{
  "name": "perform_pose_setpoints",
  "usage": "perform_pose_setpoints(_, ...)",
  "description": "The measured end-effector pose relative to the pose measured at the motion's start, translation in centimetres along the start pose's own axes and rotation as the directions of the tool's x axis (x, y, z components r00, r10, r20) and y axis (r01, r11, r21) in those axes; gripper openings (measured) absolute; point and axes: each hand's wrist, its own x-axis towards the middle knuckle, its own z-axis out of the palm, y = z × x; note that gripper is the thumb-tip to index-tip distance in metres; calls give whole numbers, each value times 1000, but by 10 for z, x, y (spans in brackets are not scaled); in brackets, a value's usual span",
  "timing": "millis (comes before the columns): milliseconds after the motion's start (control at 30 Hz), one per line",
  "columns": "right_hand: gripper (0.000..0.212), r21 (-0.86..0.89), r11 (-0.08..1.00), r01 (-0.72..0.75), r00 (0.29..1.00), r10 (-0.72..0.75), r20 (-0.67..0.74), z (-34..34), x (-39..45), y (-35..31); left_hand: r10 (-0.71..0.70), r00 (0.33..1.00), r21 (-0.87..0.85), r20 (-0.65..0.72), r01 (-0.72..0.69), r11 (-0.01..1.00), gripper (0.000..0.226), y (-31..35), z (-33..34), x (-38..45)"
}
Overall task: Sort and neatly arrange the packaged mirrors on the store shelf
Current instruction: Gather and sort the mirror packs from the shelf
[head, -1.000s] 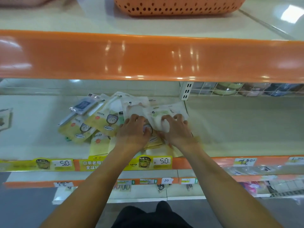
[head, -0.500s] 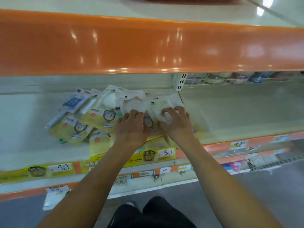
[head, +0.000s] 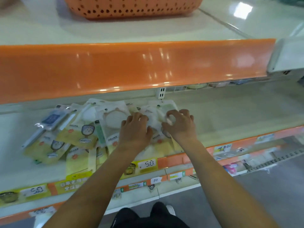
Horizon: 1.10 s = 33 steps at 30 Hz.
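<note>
An orange shelf edge point(head: 131, 69) runs across the upper half of the frame and hides the back of the cream shelf point(head: 230, 116) below it. On the top deck, at the upper centre, stands an orange perforated basket point(head: 131, 7). Along the lower shelf front runs a strip of price labels point(head: 148, 163), with grey floor point(head: 271, 186) at the lower right.

The packaged mirrors point(head: 79, 135) lie in a loose overlapping heap at centre left of the shelf, yellow-and-white cards in clear bags, with one blue-backed pack point(head: 51, 119) tilted at the heap's left end.

At the heap's right end, mid-frame, the left hand point(head: 134, 129) lies on a white mirror pack point(head: 153, 119), fingers curled over its edge. Just beside it, the right hand point(head: 179, 124) pinches the same pack's right side with bent fingers.
</note>
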Motion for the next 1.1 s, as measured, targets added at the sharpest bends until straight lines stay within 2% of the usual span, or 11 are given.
perform_pose_setpoints(233, 36, -8, 996, -88, 996, 88, -14, -32, 21, 69, 34, 998, 7, 51, -35, 999, 35, 68, 23, 21)
perform_pose_setpoints(467, 35, -6, 997, -79, 996, 78, -37, -49, 46, 108, 10, 999, 37, 51, -11, 999, 34, 109, 37, 38)
perform_pose_setpoints(867, 46, -75, 992, -105, 991, 110, 71, -45, 71, 150, -67, 998, 54, 9, 67, 996, 34, 147, 58, 47)
perform_pose_setpoints(1100, 55, -146, 989, -25, 994, 40, 98, -35, 70, 162, -106, 994, 71, 11, 105, 992, 35, 152, 64, 47)
